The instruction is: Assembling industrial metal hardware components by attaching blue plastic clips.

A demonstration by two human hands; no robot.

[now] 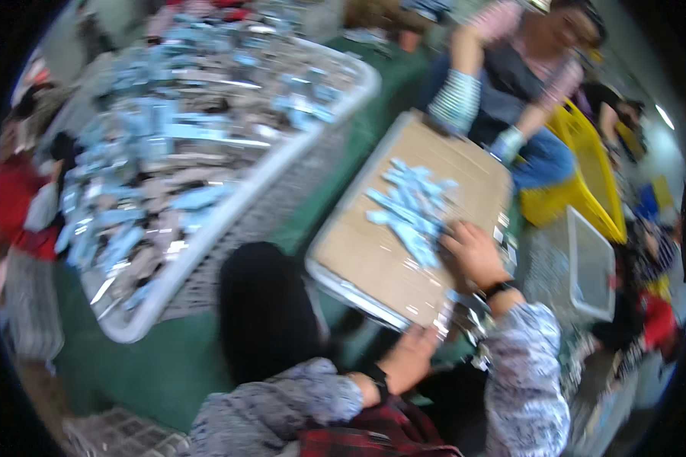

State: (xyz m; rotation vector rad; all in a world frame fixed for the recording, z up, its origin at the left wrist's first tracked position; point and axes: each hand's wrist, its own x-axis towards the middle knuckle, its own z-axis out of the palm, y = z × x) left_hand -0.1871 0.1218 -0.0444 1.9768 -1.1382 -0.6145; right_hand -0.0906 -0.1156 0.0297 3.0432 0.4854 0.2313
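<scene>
A loose pile of light-blue strip-shaped pieces (415, 202), some glossy as if wrapped in clear film, lies on a brown cardboard sheet (358, 244) in front of me. My right hand (474, 255) reaches over the sheet at the pile's right side, fingers stretched toward the pieces and apart. By the sheet's near edge is my left hand (410, 358), a shiny clear strip (444, 314) at its fingertips. Blur hides whether those fingers pinch the strip. Both wrists wear dark bands.
A big pale crate (343, 95) at left is heaped with blue and greyish-pink pieces. Across the sheet sits a co-worker in striped gloves (457, 103). To the right stand a yellow crate (537, 204) and a clear bin (593, 266). Green floor (160, 373) lies below.
</scene>
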